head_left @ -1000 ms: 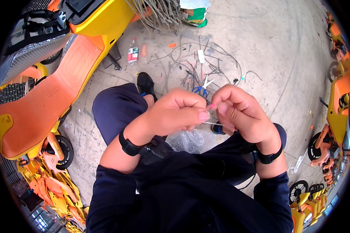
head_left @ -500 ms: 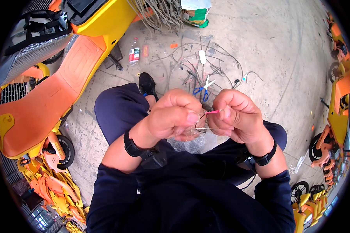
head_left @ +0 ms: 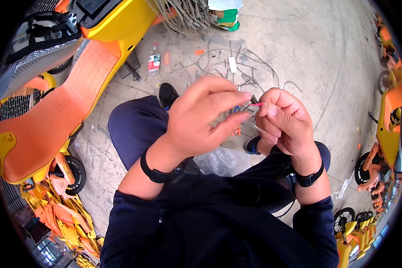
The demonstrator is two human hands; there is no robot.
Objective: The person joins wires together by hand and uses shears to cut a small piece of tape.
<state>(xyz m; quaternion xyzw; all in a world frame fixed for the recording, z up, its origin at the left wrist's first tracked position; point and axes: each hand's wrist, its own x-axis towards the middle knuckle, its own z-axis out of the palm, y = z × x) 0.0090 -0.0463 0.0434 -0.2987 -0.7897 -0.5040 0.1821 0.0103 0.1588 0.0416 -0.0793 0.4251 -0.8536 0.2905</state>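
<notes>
My right hand (head_left: 286, 120) pinches a thin wire with a red section (head_left: 257, 104) between thumb and forefinger. Pale fine strands (head_left: 254, 127) run from its lower fingers toward my left hand. My left hand (head_left: 203, 117) is just left of the red wire, thumb and fingers apart; I see nothing gripped in it. Behind its fingertips a bit of the blue scissors handle (head_left: 237, 108) shows, the rest being covered. Below the hands, crumpled clear bubble wrap (head_left: 222, 161) lies between my legs.
Loose grey cable pieces (head_left: 250, 73) and a white flat object (head_left: 232, 65) lie on the floor ahead. A plastic bottle (head_left: 154, 60) is further left, near a yellow-orange scooter body (head_left: 62, 107). A bundle of grey cables (head_left: 183, 18) sits at the back. More scooters (head_left: 391, 129) line the right.
My left hand has come off the wire, spreading its fingers and rising a little. My right hand has shifted slightly up and right, still pinching the red wire.
</notes>
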